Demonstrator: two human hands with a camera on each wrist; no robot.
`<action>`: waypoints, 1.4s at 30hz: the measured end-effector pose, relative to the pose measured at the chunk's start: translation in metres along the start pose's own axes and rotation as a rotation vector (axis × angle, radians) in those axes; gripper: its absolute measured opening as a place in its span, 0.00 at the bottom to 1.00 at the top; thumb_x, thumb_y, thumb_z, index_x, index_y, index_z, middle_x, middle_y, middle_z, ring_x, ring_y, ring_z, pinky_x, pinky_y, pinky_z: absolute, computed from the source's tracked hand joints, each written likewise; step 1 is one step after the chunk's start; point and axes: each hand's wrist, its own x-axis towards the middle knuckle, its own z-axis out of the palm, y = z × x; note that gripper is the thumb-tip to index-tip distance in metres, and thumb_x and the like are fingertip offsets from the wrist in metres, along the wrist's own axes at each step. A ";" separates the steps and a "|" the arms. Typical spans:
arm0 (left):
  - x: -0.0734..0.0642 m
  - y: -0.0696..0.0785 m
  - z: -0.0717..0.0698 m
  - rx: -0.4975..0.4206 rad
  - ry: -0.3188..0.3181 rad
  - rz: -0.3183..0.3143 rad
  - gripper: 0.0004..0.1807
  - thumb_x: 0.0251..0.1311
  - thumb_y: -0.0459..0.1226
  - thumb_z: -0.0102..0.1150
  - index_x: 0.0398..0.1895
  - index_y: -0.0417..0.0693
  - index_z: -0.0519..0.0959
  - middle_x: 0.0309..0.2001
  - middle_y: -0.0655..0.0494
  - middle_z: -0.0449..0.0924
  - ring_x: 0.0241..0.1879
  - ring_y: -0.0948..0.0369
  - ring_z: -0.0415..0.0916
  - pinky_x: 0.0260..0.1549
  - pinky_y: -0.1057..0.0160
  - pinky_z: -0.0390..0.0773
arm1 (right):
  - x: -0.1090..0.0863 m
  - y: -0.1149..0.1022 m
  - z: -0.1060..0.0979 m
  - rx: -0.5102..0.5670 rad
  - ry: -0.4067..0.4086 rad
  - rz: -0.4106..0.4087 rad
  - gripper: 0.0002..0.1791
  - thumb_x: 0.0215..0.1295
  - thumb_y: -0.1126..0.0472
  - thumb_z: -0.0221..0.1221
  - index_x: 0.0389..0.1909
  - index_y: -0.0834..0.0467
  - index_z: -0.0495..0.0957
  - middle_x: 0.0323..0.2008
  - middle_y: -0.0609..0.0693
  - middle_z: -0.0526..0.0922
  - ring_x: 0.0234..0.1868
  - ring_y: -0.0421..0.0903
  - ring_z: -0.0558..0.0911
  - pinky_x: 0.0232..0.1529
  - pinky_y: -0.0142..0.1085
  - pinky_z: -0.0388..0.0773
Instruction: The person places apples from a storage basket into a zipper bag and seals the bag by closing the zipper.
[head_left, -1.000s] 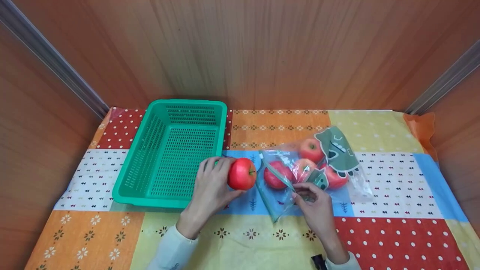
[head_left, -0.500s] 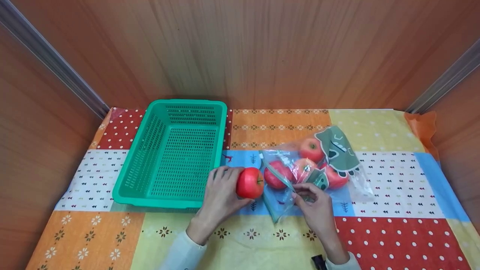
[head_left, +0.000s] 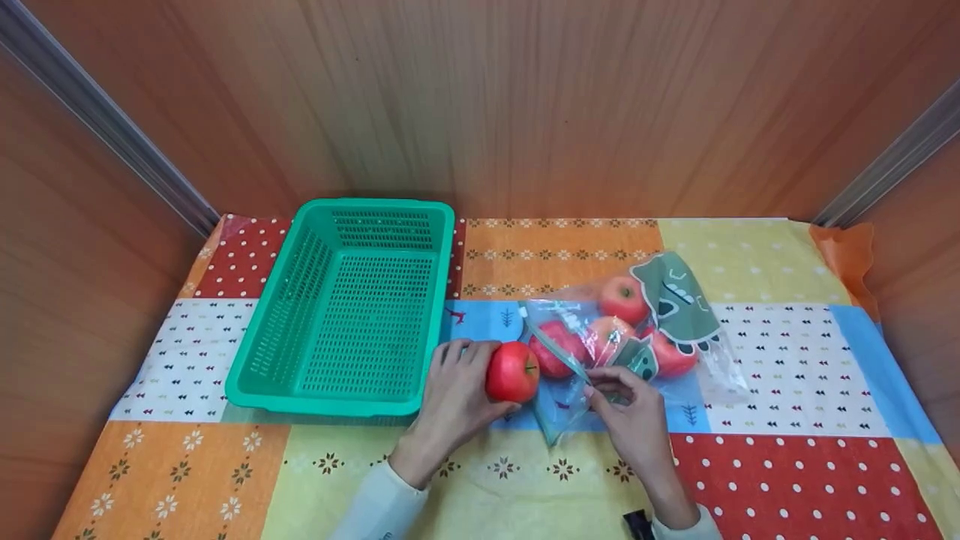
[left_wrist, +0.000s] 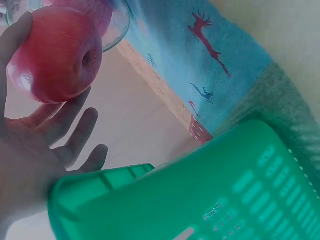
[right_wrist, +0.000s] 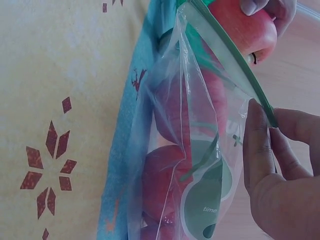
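My left hand [head_left: 455,394] grips a red apple [head_left: 513,373] between thumb and fingers, right at the mouth of a clear zip bag [head_left: 568,409]. In the left wrist view that apple [left_wrist: 56,54] shows its dimpled end, with the thumb above it and the fingers below. My right hand [head_left: 628,409] pinches the bag's green-edged rim; the right wrist view shows this green strip [right_wrist: 239,60] between thumb and fingertips. Several apples [head_left: 624,300] lie inside the bag, under its printed green animal figure [head_left: 677,300].
A green perforated basket [head_left: 375,322] stands left of the bag, its right rim close beside my left hand. A patchwork cloth [head_left: 780,375] covers the table. Wooden panels [head_left: 510,105] rise at the back and both sides.
My left hand has carried the apple right and a little toward me, from beside the basket to the bag's mouth. The right hand and the bag have stayed in place.
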 end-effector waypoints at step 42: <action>0.006 0.041 0.044 -0.017 -0.065 -0.056 0.47 0.49 0.54 0.84 0.71 0.48 0.72 0.60 0.52 0.84 0.61 0.53 0.74 0.64 0.46 0.74 | -0.002 -0.001 0.001 -0.005 -0.017 0.023 0.14 0.69 0.72 0.66 0.54 0.64 0.84 0.49 0.58 0.86 0.46 0.44 0.86 0.46 0.30 0.85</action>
